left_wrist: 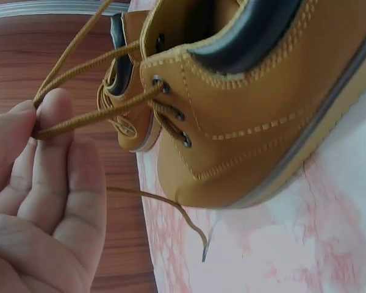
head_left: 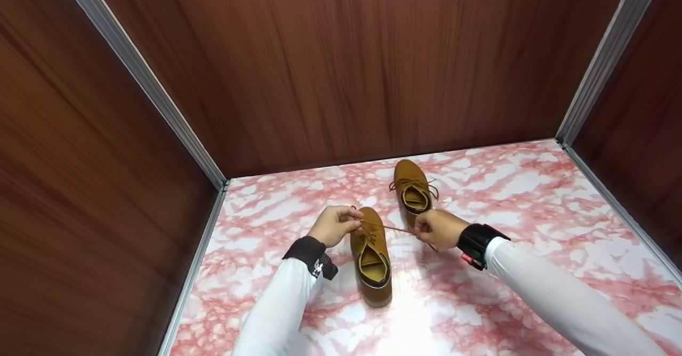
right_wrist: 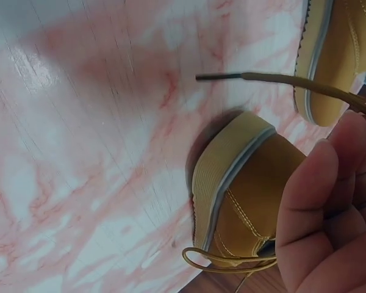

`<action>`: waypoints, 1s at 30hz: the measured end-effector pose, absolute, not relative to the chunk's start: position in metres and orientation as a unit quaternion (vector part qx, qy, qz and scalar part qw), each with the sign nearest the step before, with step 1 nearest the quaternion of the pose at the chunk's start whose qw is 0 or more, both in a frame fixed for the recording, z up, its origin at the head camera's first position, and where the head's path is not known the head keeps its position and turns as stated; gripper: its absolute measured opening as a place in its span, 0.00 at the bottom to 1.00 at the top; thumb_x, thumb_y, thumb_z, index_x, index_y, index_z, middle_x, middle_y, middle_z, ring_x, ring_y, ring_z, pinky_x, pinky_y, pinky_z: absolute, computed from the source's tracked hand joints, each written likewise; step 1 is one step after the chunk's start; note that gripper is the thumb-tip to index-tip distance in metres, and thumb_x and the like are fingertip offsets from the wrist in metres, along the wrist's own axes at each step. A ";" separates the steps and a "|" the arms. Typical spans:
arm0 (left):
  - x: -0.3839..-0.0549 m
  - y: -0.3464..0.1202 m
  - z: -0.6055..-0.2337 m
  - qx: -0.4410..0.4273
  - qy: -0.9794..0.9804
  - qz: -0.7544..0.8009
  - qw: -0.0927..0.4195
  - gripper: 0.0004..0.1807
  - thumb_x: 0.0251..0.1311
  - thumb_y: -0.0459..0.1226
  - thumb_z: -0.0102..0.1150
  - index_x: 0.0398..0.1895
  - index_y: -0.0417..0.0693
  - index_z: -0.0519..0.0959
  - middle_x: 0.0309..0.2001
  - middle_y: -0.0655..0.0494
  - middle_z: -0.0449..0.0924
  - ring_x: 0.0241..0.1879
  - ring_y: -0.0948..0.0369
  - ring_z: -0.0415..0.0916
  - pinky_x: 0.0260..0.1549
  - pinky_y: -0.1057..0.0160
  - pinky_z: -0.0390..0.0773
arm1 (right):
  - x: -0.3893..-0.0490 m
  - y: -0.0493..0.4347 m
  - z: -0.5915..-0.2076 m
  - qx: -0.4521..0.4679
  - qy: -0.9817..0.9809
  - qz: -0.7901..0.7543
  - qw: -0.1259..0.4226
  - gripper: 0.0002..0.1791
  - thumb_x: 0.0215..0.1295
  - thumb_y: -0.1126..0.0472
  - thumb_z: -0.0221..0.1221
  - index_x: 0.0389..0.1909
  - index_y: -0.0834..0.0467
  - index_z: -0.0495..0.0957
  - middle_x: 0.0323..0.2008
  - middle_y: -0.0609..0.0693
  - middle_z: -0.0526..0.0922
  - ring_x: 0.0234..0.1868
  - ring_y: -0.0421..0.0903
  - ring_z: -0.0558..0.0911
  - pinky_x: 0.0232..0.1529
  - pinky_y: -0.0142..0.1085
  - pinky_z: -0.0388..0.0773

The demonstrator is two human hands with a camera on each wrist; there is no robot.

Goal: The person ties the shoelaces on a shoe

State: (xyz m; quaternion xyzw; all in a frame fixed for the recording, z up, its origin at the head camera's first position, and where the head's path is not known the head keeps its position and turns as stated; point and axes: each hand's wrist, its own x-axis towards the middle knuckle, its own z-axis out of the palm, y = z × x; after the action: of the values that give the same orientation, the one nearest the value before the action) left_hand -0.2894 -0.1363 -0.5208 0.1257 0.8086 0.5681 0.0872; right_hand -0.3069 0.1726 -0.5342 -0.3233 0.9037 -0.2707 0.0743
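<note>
A tan ankle shoe (head_left: 375, 292) stands upright on the table, its toe pointing away from me. Above its front, my left hand (head_left: 331, 227) pinches the brown shoelace (left_wrist: 91, 119) between thumb and fingertips, and a loose lace end (left_wrist: 195, 229) hangs below that hand. To the right of the shoe, my right hand (head_left: 439, 228) pinches the other part of the lace (head_left: 394, 228), which runs taut between both hands. Its dark-tipped end (right_wrist: 274, 77) sticks out past the right fingers. In the head view the right hand partly covers the heel of a second tan shoe (head_left: 407, 169).
The second shoe's lace is tied in a bow (right_wrist: 201, 259). Under both shoes lies a red-and-white marbled tabletop (head_left: 511, 302). Dark wood panels (head_left: 346, 68) with metal edge strips (head_left: 160, 100) enclose it at the back and sides.
</note>
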 end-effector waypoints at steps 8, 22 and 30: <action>-0.289 -0.140 -0.522 0.108 0.845 0.518 0.073 0.08 0.68 0.27 0.63 0.48 0.34 0.86 0.40 0.40 0.90 0.42 0.48 0.90 0.46 0.60 0.89 | -0.309 0.175 -0.526 -0.307 0.898 -0.307 0.070 0.05 0.63 0.64 0.69 0.30 0.59 0.83 0.25 0.46 0.85 0.29 0.35 0.77 0.35 0.30 0.75; -0.290 -0.128 -0.525 0.117 0.885 0.451 -0.002 0.07 0.67 0.35 0.68 0.43 0.43 0.89 0.37 0.50 0.91 0.33 0.69 0.79 0.37 0.69 0.80 | -0.306 0.164 -0.504 -0.277 0.875 -0.383 0.103 0.05 0.67 0.63 0.67 0.32 0.60 0.85 0.29 0.47 0.87 0.31 0.37 0.79 0.37 0.30 0.77; -0.290 -0.122 -0.524 0.116 0.880 0.461 -0.008 0.08 0.67 0.35 0.68 0.44 0.40 0.89 0.37 0.49 0.90 0.33 0.68 0.78 0.37 0.70 0.78 | -0.304 0.159 -0.498 -0.268 0.844 -0.446 0.132 0.07 0.68 0.64 0.66 0.33 0.65 0.84 0.23 0.46 0.83 0.24 0.36 0.77 0.31 0.27 0.75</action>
State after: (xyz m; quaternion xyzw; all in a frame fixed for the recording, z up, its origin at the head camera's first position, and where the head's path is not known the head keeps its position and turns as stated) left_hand -0.2898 -0.1218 -0.5244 0.1159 0.8799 0.4608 -0.0084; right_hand -0.3044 0.1591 -0.4977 -0.2680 0.8439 -0.4456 0.1324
